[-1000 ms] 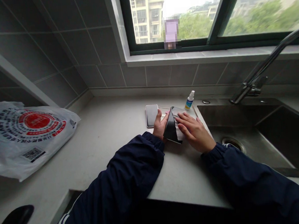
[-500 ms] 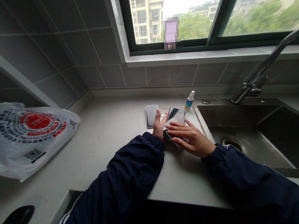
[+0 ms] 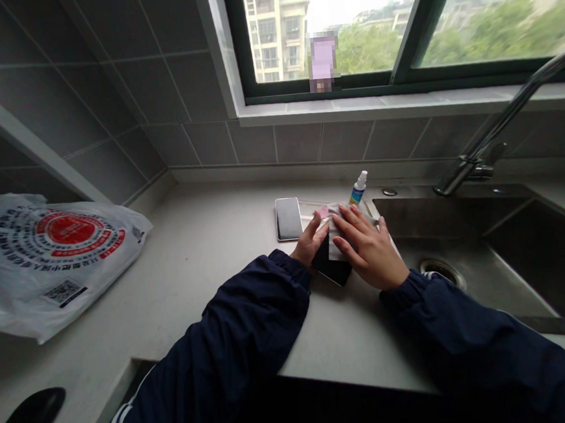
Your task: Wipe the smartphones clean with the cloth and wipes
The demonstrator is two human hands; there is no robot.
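A black glossy phone-sized device (image 3: 333, 267) lies low on the pale counter, its upper part covered by a white cloth (image 3: 337, 238). My right hand (image 3: 368, 247) presses down on the cloth with its fingers curled over it. My left hand (image 3: 309, 242) grips the device's left side, fingertips at the cloth's edge. A small pink tab (image 3: 323, 212) shows by those fingers. Just left of them, a smartphone (image 3: 288, 219) lies flat, screen up. A small spray bottle with a blue label (image 3: 357, 190) stands behind the cloth.
A stainless sink (image 3: 462, 256) with a drain lies right of the counter, under a curved tap (image 3: 475, 167). A white plastic bag with red print (image 3: 56, 262) lies at the left. A tiled wall and window stand behind. A black oval object (image 3: 29, 420) sits near the front.
The white cloth now covers the device's upper part, and the device's lower end shows below it. My right hand has shifted onto the cloth, and my left hand has slid slightly up the device's side.
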